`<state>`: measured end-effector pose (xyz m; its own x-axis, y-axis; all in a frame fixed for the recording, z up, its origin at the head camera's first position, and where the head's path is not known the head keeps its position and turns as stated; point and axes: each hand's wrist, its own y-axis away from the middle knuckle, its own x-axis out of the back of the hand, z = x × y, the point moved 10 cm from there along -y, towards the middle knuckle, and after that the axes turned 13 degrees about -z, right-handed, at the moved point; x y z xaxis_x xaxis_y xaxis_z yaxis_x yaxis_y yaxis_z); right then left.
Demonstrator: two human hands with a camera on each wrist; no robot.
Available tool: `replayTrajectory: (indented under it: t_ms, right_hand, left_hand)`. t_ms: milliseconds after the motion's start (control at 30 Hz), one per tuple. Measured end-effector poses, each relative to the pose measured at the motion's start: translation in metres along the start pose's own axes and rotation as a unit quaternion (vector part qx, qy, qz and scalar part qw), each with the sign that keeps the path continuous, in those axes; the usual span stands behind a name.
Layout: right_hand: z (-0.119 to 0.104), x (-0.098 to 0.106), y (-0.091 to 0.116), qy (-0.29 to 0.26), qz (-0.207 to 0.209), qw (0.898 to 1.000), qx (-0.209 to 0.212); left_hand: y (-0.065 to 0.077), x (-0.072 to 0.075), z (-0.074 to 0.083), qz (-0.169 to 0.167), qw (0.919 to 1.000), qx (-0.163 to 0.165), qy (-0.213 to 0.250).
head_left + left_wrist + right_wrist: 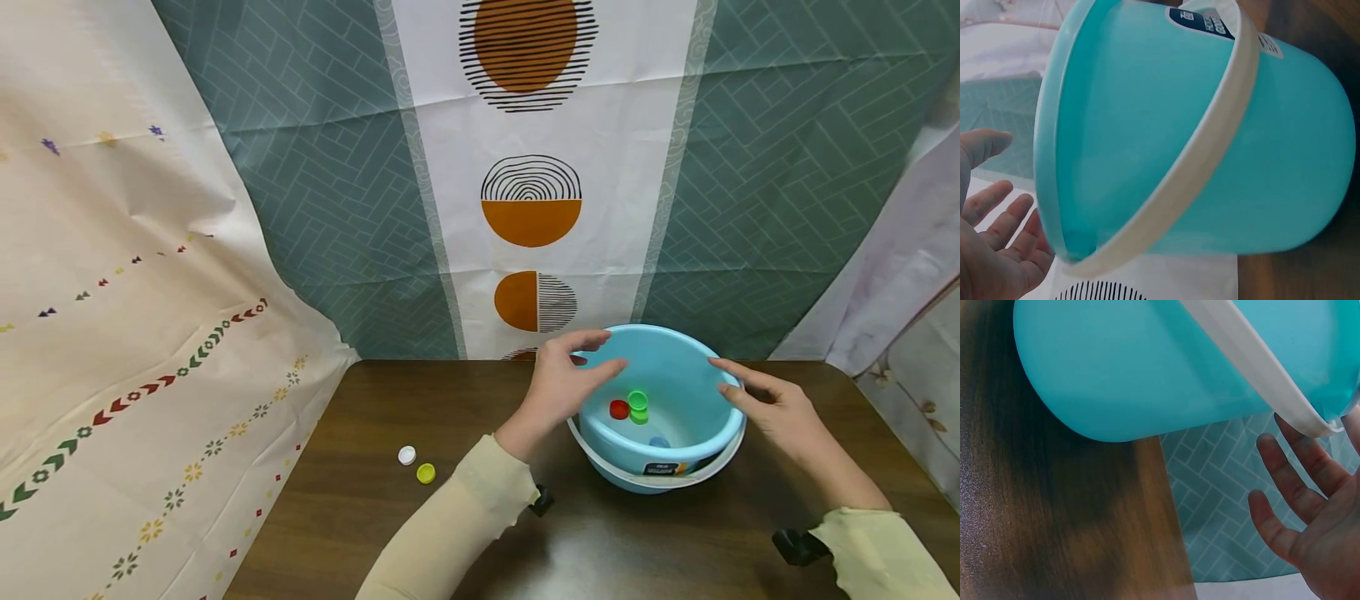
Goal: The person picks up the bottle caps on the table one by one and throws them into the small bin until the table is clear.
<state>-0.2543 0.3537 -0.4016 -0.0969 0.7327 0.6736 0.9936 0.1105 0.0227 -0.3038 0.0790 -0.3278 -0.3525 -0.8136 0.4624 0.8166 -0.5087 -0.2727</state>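
Note:
A light blue bucket (648,457) stands upright on the brown table, its white handle (701,477) lowered across the front. Inside it lie a red bottle cap (618,409), green caps (637,401) and a blue cap (659,442). My left hand (558,379) is at the bucket's left rim, thumb and fingers spread apart; in the left wrist view its fingers come close to the rim, and contact is unclear. On the opposite side my right hand (776,412) has its fingers extended around the right rim. In the right wrist view those fingers (1297,494) are near the handle's joint.
A white cap (407,455) and a yellow cap (426,473) lie on the table (352,508) left of the bucket. Behind the table's back edge hangs a patterned green and white cloth (360,208). A cream cloth (135,333) hangs along the left side.

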Motion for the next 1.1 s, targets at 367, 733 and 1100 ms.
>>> replayTrajectory:
  t_ms: [367,733,1100]
  right_hand:
    - [0.005,-0.001,0.001,0.003,-0.003,1.0,-0.005]
    - [0.002,0.002,0.002,-0.003,0.006,1.0,0.006]
    - [0.001,0.003,-0.002,0.003,0.002,1.0,0.009]
  left_hand:
    - [0.016,0.032,-0.027,0.007,0.9998,-0.001,0.016]
    - [0.047,0.093,-0.075,0.063,0.9964,0.046,-0.032]
    - [0.108,0.162,-0.133,0.114,0.9817,0.116,-0.1]
